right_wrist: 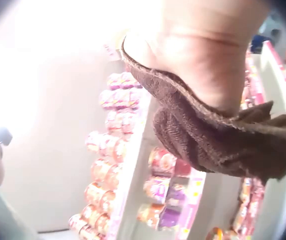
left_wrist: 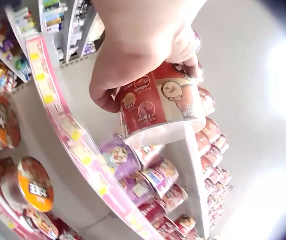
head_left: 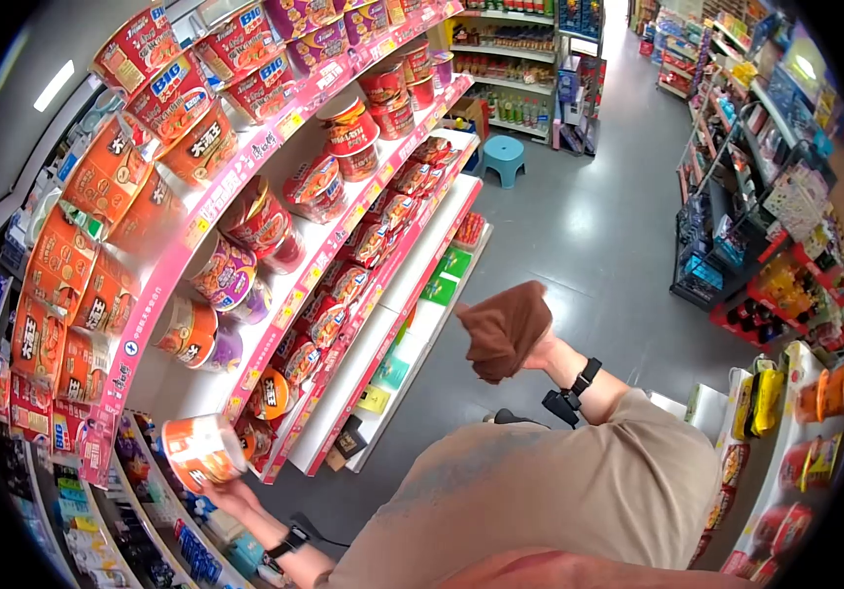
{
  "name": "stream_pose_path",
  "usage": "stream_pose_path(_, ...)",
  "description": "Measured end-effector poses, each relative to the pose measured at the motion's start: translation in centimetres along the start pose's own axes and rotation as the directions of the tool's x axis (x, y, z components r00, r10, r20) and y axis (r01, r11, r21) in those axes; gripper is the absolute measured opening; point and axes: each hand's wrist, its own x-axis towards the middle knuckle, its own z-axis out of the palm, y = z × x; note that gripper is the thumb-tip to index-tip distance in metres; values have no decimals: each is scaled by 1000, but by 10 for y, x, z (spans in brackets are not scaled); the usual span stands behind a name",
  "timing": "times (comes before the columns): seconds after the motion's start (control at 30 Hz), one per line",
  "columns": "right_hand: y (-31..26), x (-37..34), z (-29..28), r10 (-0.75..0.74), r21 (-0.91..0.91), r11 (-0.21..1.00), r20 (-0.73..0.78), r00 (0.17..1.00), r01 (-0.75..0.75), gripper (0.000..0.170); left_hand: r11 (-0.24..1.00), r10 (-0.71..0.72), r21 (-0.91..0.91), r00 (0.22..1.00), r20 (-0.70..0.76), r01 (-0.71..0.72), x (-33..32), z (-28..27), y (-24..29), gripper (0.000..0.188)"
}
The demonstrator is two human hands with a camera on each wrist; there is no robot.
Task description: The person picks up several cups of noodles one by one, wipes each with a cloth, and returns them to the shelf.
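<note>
My left hand [head_left: 235,499] grips an instant noodle tub [head_left: 196,447], held tilted in front of the lower left shelves. In the left wrist view, the thumb and fingers pinch the red and cream side of the noodle tub [left_wrist: 158,105], and its white end faces away from the palm. My right hand [head_left: 540,351] holds a bunched brown cloth [head_left: 502,329] out over the aisle, to the right of the shelf unit. Folds of the cloth [right_wrist: 198,135] hide the right fingers in the right wrist view.
Pink-edged shelves [head_left: 255,147] carry stacked noodle tubs [head_left: 108,182] on the left. A lower white shelf [head_left: 363,368] juts toward the aisle. A blue stool [head_left: 504,159] stands farther along the floor. Display racks [head_left: 726,211] line the right side.
</note>
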Motion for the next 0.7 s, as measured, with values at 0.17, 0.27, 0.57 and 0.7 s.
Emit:
stream_pose_path(0.17, 0, 40, 81, 193, -523, 844, 83, 978, -122, 47, 863, -201, -296, 815, 543, 410, -55, 37, -38, 69)
stream_pose_path(0.27, 12, 60, 152, 315, -698, 711, 205, 927, -87, 50, 804, -308, -212, 693, 651, 556, -79, 76, -56, 67)
stream_pose_path(0.57, 84, 94, 153, 73, -428, -586, 818, 570, 689, 67, 841, -229, -150, 593, 772, 520, -140, 235, -59, 128)
stream_pose_path(0.7, 86, 77, 224, -8, -628, -731, 398, 917, 266, 97, 900, -185, -148, 666, 722, 411, -146, 235, -69, 135)
